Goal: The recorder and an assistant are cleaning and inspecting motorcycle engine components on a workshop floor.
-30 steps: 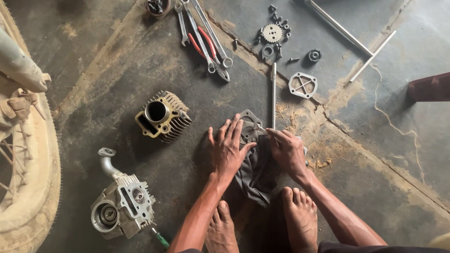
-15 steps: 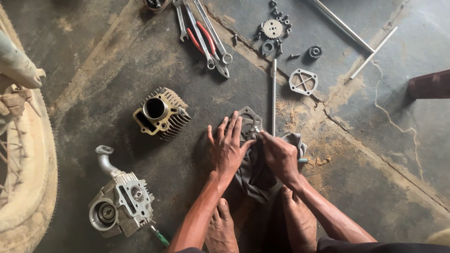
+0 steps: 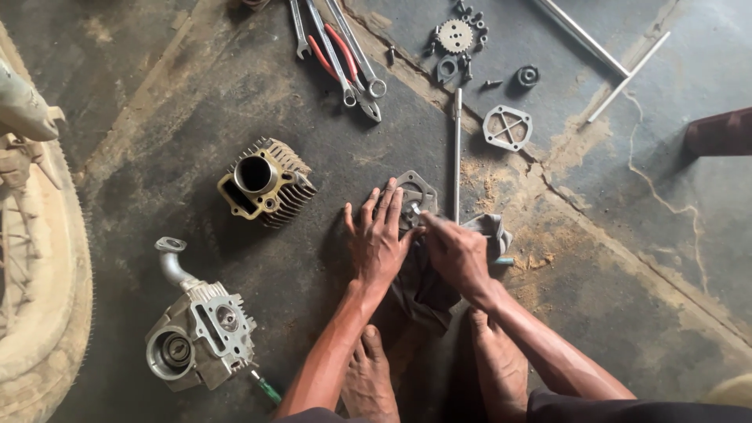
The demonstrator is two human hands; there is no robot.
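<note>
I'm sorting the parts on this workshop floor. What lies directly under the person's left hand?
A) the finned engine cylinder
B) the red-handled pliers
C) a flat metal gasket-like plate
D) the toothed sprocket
C: the left hand lies spread flat on the flat metal plate, while the finned cylinder, sprocket and pliers lie apart from it.

flat grey metal plate, floor, partly covered

Repair workshop: engine cylinder, wrenches
</note>
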